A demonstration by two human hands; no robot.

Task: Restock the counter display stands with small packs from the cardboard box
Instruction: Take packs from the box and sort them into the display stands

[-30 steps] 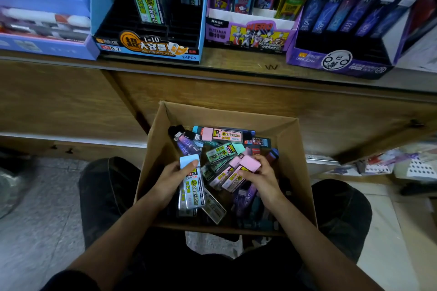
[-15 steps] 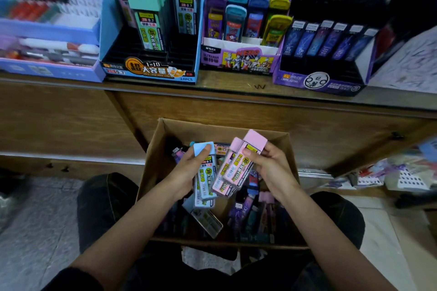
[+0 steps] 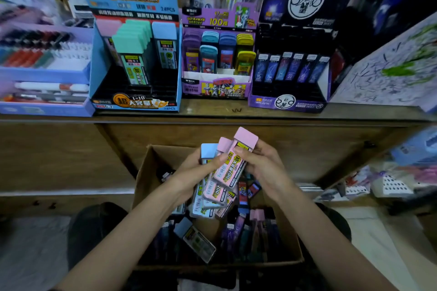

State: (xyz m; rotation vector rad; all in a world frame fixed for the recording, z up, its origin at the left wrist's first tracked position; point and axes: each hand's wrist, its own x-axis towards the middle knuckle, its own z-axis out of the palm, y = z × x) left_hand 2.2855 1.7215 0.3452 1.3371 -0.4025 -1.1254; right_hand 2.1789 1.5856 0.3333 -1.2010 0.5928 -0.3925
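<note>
Pink packs (image 3: 230,169) are pinched by the right hand (image 3: 262,168), a blue pack (image 3: 208,151) by the left hand (image 3: 196,170); caps are pointed far, toward the blue stand (image 3: 132,103).

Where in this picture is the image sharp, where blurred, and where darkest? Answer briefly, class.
Head view: the packs gripped by the left hand and right hand are sharp; the pen display at far left is smeared; the cardboard box floor, low in the same view, lies in deep shadow.
</note>
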